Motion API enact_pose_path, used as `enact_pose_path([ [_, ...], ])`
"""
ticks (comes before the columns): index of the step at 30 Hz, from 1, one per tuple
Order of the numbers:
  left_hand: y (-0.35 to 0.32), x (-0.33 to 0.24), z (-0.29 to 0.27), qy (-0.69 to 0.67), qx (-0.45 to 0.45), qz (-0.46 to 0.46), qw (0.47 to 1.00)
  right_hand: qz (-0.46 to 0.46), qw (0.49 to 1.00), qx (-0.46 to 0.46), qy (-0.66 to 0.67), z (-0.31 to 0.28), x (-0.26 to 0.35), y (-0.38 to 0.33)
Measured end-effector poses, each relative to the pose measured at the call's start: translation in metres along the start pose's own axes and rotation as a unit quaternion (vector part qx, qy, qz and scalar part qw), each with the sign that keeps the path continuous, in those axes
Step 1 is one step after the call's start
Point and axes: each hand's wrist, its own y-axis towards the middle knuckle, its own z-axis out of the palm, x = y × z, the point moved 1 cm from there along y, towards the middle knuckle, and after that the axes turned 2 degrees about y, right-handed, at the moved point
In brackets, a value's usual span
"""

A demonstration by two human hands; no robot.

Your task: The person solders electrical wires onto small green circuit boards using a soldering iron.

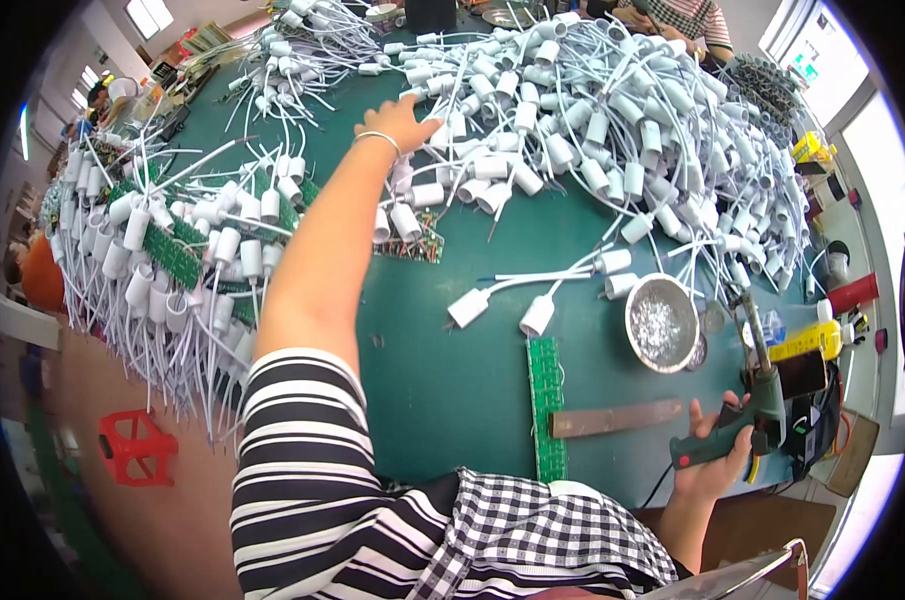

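Note:
My left hand (397, 124) is stretched far across the table, fingers spread and thumb out, at the near left edge of a big heap of white cylindrical caps with white wires (572, 110). Nothing shows in its grasp. At the right, my right hand (710, 468) is wrapped round the dark green handle of a soldering gun (720, 440), whose metal tip end points away from me. In front of me lies a long green circuit board strip (545, 400). Two wired white caps (538, 315) lie just past its far end.
A brown flat bar (617, 418) rests across the board strip. Beside the soldering gun stands a metal bowl (662, 365) of silvery bits. Boards with wired caps (172, 255) are piled at the left edge. A red stool (138, 447) stands on the floor; another person (672, 25) sits opposite.

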Motion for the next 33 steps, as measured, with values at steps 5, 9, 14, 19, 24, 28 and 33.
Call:
enact_pose_path([
  [5, 0.011, -0.046, 0.030, -0.024, 0.142, 0.042, 0.989, 0.019, 0.999, -0.027, -0.019, 0.007, -0.003, -0.002],
  [9, -0.013, -0.083, 0.030, -0.033, 0.172, 0.087, 0.981, 0.038, 0.999, -0.012, -0.009, 0.018, -0.001, -0.009],
  [14, -0.065, -0.134, 0.038, -0.079, 0.097, 0.152, 0.980, 0.048, 0.998, 0.047, 0.006, 0.016, -0.005, -0.010],
  [19, -0.106, -0.148, 0.024, -0.038, 0.054, 0.198, 0.978, 0.023, 0.997, 0.071, 0.030, 0.011, 0.005, -0.011],
  [24, -0.088, -0.071, -0.035, -0.123, 0.030, 0.210, 0.969, -0.002, 0.993, 0.109, 0.035, -0.003, 0.017, -0.021],
  [28, -0.084, 0.039, -0.042, 0.114, 0.012, 0.144, 0.983, 0.039, 0.996, 0.065, 0.043, 0.000, 0.010, -0.021],
  [33, -0.098, 0.067, -0.012, 0.259, 0.044, 0.329, 0.907, 0.024, 0.998, 0.048, 0.029, 0.007, 0.002, -0.020],
])
